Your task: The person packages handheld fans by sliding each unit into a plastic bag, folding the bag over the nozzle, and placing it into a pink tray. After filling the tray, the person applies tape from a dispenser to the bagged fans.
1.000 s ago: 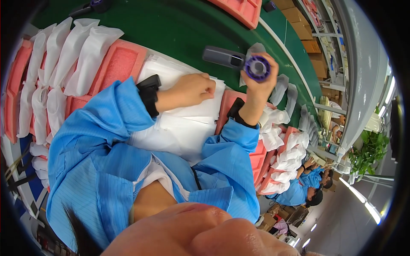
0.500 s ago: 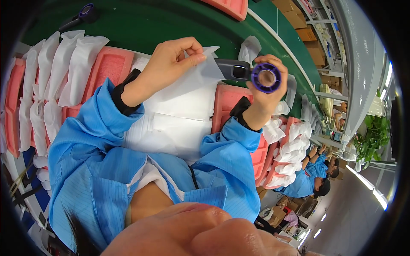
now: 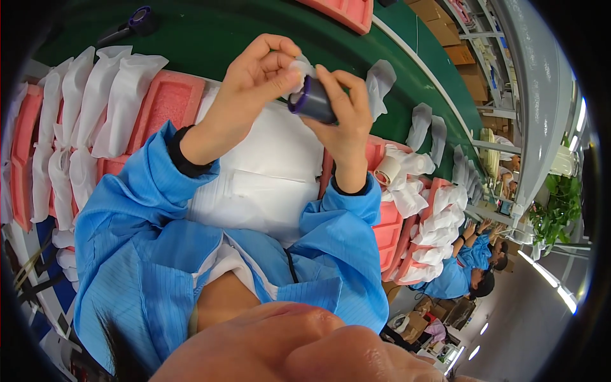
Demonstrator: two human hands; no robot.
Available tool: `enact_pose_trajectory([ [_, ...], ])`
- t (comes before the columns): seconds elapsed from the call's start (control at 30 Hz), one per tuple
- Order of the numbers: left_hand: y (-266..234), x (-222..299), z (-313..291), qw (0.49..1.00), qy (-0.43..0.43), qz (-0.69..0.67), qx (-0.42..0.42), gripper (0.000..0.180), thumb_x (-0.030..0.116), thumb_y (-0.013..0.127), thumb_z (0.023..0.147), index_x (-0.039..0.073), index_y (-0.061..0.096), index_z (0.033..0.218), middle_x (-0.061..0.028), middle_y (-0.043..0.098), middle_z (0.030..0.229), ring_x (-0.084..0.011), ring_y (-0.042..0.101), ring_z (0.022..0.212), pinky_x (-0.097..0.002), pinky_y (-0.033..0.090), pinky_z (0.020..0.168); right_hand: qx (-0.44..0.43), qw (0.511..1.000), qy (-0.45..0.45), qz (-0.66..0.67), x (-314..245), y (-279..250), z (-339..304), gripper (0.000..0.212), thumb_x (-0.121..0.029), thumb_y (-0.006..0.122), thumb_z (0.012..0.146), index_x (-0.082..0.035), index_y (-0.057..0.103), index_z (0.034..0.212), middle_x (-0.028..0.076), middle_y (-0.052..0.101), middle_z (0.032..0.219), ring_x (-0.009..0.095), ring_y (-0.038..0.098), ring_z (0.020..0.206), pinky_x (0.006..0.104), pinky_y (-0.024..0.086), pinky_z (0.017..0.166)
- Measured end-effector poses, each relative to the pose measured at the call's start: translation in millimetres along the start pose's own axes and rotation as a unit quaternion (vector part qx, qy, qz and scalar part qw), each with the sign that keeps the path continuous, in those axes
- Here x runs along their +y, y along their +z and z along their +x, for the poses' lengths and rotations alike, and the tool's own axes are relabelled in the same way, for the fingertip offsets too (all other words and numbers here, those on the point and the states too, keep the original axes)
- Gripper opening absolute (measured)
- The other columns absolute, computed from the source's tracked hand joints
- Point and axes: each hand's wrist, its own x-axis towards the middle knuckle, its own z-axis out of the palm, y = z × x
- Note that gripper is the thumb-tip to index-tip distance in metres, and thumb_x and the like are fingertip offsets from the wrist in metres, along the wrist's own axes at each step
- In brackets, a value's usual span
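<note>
We record the dark grey, smooth-walled cylindrical piece with a purple rim [image 3: 320,105] in the upper middle of the frame, held above the broad stack of thin white sheets [image 3: 273,149]. Its rimmed end is tilted toward the left of the frame; whether a handle runs on behind it we cannot tell.

Right hand [image 3: 345,108]: fingers curled over the cylinder's side, gripping it; the thumb's exact contact is unclear to us. Left hand [image 3: 254,79]: thumb and fingertips pinched together on a crumpled, translucent white sheet [image 3: 301,65], right at the purple rim. We cannot tell whether any of the sheet reaches inside the opening.

Handling, our estimate: the cylinder looks like rigid plastic, light enough for one hand, its smooth wall perhaps slippery and easily scuffed. We would take hold around the side wall, clear of the rim. The sheet we judge very light, limp and easily torn; a soft pinch near an edge should serve.

Surroundings: pink foam trays [image 3: 167,105] with white-wrapped pieces [image 3: 127,89] at left; the green work surface [image 3: 210,32] across the top; a dark handheld device with a purple ring [image 3: 141,21] at upper left.
</note>
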Motion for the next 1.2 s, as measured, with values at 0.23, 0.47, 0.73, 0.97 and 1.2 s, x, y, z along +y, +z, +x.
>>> enact_pose_trajectory([
  [0.23,15,-18,-22,0.843,0.259,0.458,-0.112,0.046,-0.006,0.064,0.077,0.007,0.057,0.120,-0.0098,0.060,0.100,-0.0197,0.060,0.083,-0.0322,0.051,0.073,0.020,0.999,0.041,-0.019,4,5,-3,0.070,0.001,0.080,0.050,-0.006,0.063,0.117,0.011,0.053,0.099,0.028,0.057,0.086,0.0345,0.051,0.069],
  [0.47,25,-12,-25,0.841,0.167,0.506,-0.094,0.052,-0.003,0.066,0.068,0.011,0.059,0.117,-0.0089,0.055,0.109,-0.0279,0.060,0.085,-0.0349,0.052,0.070,0.102,0.987,0.089,-0.085,15,7,-6,0.065,-0.004,0.082,0.055,0.000,0.057,0.114,0.012,0.053,0.103,0.024,0.056,0.091,0.0315,0.049,0.074],
  [0.73,-1,-10,9,0.844,0.178,0.504,-0.043,0.054,0.004,0.072,0.069,0.014,0.057,0.120,-0.0097,0.055,0.111,-0.0274,0.060,0.091,-0.0344,0.051,0.074,0.022,0.959,0.181,0.217,-7,19,-11,0.074,-0.007,0.081,0.062,-0.001,0.042,0.124,0.013,0.049,0.115,0.022,0.055,0.100,0.0329,0.048,0.083],
  [0.97,-19,22,20,0.946,0.099,0.218,-0.220,0.052,0.013,0.078,0.069,0.013,0.059,0.118,-0.0085,0.057,0.111,-0.0227,0.059,0.098,-0.0319,0.046,0.086,-0.126,0.918,0.172,0.335,6,29,-14,0.051,-0.007,0.076,0.071,-0.001,0.053,0.117,0.009,0.061,0.101,0.022,0.062,0.091,0.0327,0.051,0.073],
  [1.2,-7,11,13,0.907,0.180,0.375,0.070,0.032,0.019,0.080,0.070,0.010,0.066,0.097,-0.0073,0.055,0.118,-0.0219,0.053,0.107,-0.0310,0.042,0.090,-0.029,0.981,0.170,0.084,13,28,-18,0.044,-0.002,0.070,0.073,0.000,0.055,0.114,0.008,0.064,0.092,0.019,0.064,0.077,0.0320,0.051,0.070],
])
